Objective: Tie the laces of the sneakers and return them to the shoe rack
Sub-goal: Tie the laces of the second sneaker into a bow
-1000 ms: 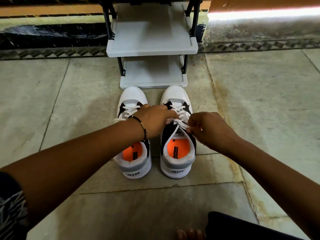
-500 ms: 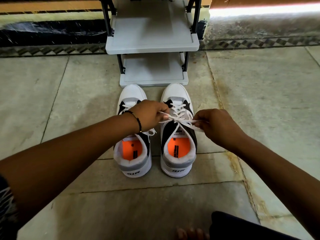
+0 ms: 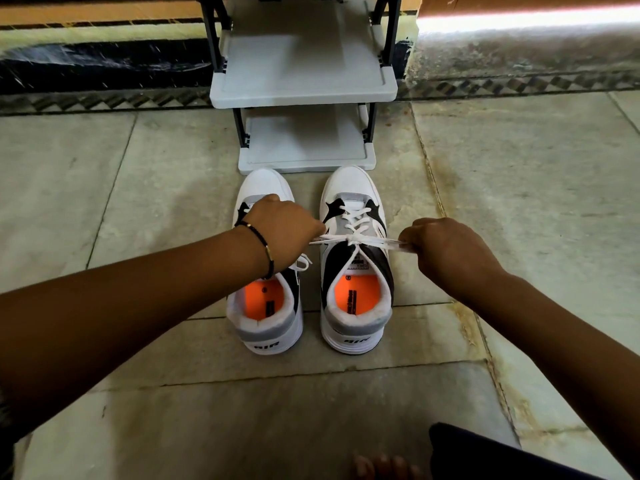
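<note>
Two white, grey and black sneakers with orange insoles stand side by side on the floor, toes toward the shoe rack [image 3: 303, 93]. The right sneaker [image 3: 356, 271] has its white laces [image 3: 353, 239] pulled taut sideways across the tongue. My left hand [image 3: 282, 230] is closed on the lace's left end and hovers over the left sneaker [image 3: 265, 317], hiding its lacing. My right hand [image 3: 446, 249] pinches the lace's right end, just right of the shoe. A loose lace end of the left sneaker shows below my left wrist.
The grey two-shelf rack with black posts stands against the wall step, both visible shelves bare. Stone floor tiles surround the shoes. My dark-clothed knee [image 3: 491, 455] and toes [image 3: 381, 465] are at the bottom edge.
Both hands have drawn apart, left going left and right going right, pulling the right sneaker's laces tight into a straight horizontal line.
</note>
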The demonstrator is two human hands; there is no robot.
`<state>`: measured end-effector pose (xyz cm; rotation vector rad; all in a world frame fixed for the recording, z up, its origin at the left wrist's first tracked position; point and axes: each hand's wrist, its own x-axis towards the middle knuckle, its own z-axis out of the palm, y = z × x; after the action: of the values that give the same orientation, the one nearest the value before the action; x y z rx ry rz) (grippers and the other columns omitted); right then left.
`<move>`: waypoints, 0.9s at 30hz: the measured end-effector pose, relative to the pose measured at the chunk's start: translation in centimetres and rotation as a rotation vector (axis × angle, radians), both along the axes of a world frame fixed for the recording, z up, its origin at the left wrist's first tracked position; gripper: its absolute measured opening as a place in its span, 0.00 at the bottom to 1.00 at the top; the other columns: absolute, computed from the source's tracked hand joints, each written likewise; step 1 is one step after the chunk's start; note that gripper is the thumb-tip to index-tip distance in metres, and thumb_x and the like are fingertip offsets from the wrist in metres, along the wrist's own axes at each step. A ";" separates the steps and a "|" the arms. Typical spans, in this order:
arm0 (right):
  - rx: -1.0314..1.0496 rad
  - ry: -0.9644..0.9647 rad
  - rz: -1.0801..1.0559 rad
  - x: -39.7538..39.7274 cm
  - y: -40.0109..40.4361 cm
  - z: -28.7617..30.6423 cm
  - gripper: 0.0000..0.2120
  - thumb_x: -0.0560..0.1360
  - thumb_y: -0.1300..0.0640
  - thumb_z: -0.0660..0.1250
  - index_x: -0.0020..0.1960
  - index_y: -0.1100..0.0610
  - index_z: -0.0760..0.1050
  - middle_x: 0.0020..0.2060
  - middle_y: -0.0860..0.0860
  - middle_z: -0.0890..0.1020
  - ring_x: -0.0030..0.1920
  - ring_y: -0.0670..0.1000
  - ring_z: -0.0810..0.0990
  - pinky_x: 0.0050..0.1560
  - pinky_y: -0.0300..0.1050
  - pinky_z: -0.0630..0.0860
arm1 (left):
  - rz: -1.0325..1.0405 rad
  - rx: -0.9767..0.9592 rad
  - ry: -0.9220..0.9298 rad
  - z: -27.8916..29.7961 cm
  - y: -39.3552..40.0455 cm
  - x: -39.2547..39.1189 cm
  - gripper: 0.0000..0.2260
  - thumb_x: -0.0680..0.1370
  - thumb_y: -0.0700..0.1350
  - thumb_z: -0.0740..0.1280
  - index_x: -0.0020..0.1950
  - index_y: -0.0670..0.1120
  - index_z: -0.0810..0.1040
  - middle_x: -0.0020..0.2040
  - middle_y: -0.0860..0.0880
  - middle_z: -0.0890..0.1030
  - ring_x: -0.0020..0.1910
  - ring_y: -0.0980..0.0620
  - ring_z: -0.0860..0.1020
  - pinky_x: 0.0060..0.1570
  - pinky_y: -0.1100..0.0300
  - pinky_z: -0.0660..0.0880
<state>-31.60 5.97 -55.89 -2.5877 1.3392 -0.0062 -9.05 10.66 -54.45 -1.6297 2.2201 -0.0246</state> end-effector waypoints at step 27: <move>0.096 -0.297 0.051 -1.7 0.1 -2.0 0.10 0.70 0.71 0.64 0.39 0.60 0.80 0.30 0.55 0.81 0.31 0.56 0.78 0.34 0.50 0.76 | 0.223 -0.030 0.269 -0.5 1.0 0.4 0.11 0.76 0.47 0.61 0.57 0.47 0.69 0.51 0.41 0.80 0.50 0.41 0.78 0.44 0.53 0.72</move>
<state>-33.26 6.02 -57.90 -2.4229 1.1380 -0.2979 -8.65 11.64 -54.97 -1.9892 2.2189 0.2364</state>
